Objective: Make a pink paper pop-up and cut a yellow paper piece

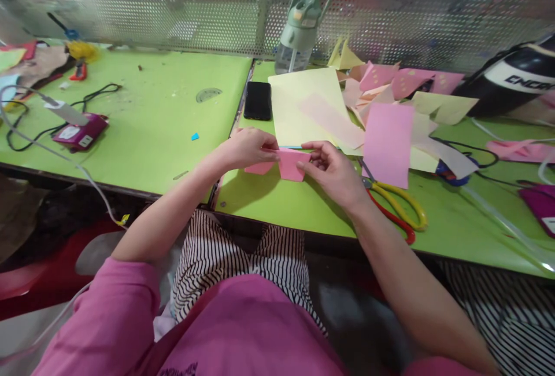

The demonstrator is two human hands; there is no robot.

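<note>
Between both hands, just over the green table, is a small pink paper piece [291,165] that narrows toward its lower edge. My left hand [255,148] pinches its upper left corner between thumb and fingers. My right hand [326,165] grips the right side, thumb in front and fingers behind. Another pink paper piece [259,168] shows below my left hand; whether the two are joined I cannot tell. A thin blue edge [291,147] runs behind the top of the held paper. Scissors [396,205] with yellow and red handles lie right of my right hand.
A black phone [258,100], a pale yellow sheet [303,98] and a pink sheet [389,142] lie beyond my hands. Cut paper scraps pile up at the back right. A bottle [299,34] stands against the perforated screen. A purple power box [81,132] with cables sits left.
</note>
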